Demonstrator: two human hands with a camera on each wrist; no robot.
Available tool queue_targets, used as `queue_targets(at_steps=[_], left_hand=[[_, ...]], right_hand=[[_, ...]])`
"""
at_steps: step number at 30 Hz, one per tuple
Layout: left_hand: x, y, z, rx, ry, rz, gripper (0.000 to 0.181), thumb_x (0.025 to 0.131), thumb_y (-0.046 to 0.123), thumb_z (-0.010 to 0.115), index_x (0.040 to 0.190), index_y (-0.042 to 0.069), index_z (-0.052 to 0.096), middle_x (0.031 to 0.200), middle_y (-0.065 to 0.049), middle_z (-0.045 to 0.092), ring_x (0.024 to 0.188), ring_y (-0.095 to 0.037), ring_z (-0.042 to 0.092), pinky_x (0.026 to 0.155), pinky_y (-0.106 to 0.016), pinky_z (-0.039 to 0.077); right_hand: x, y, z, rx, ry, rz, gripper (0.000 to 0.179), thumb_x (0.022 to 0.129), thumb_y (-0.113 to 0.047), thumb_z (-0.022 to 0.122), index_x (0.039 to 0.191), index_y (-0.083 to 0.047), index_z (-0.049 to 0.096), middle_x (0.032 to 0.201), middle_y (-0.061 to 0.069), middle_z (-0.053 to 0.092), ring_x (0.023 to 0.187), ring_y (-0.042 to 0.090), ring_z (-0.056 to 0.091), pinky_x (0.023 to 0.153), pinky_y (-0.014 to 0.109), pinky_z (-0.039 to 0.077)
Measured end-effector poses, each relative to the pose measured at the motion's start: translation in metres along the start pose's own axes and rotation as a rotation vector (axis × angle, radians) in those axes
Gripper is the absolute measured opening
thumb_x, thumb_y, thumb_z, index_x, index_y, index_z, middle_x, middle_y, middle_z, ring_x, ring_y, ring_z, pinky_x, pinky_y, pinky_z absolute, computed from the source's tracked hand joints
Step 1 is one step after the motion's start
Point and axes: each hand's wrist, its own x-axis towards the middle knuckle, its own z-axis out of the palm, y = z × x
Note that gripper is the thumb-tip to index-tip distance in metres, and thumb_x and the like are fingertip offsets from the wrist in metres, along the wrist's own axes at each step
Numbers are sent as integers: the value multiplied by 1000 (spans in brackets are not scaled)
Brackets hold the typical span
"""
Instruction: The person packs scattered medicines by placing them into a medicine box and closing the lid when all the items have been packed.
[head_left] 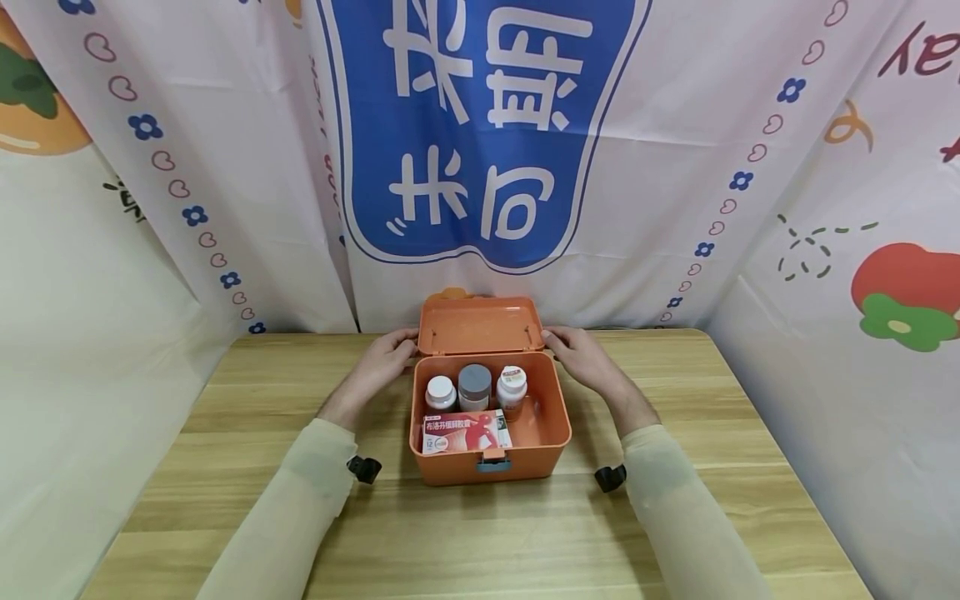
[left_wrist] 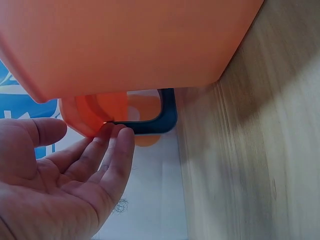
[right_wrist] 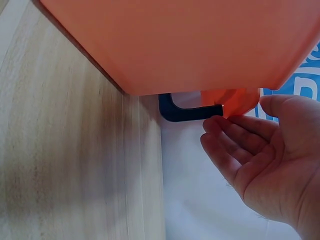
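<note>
An orange medicine box [head_left: 491, 472] stands on the table with its lid [head_left: 482, 325] tilted up at the back. Inside are a white-capped bottle [head_left: 441, 392], a grey-capped bottle [head_left: 475, 383], another white-capped bottle [head_left: 512, 386] and a medicine carton [head_left: 467, 432]. At the lid's left edge is my left hand [head_left: 386, 357], its fingertips touching the lid from behind, thumb apart. My right hand [head_left: 583, 354] is at the lid's right edge, with loosely bent fingers behind it and the thumb near its rim. A dark blue handle [left_wrist: 167, 115] hangs behind the lid, beside the fingertips.
The wooden table [head_left: 480, 550] reaches out on both sides and in front of the box. A printed cloth [head_left: 300, 250] hangs close behind the lid, and more cloth walls line the left and right. A blue-grey latch [head_left: 493, 466] sits on the box's front.
</note>
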Motion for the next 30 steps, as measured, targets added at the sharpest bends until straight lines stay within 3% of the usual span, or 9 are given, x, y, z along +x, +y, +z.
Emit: queue_targets(at_steps=[8,14,21,30], left_hand=[[1,3,-2,-3,1,34,60,123,21,38,177,-6,43,174,-34,55,157,-50,62,128,-62,57],[1,3,-3,-13,3,76,60,123,17,40,177,-9,40,173,-37,55,154,-53,64,126,-61,60],[0,7,-4,-8,37,97,59,123,16,42,177,-7,41,174,-34,55,153,-51,64,124,-63,60],[-1,15,-7,-22,70,116,59,122,14,46,177,-6,43,171,-33,59,147,-50,68,122,-63,62]], right_hand=[[2,-1,1,102,13,-5,47,125,-16,46,158,12,66,153,34,74,144,50,72,116,59,66],[3,-2,1,172,32,-30,47,123,-6,41,157,15,64,152,39,72,141,55,73,115,62,66],[4,-3,1,229,71,-34,44,122,-5,43,155,16,65,149,40,72,136,54,75,114,60,67],[5,-6,-4,313,78,-22,45,124,-8,44,159,17,59,154,42,69,142,55,72,115,55,67]])
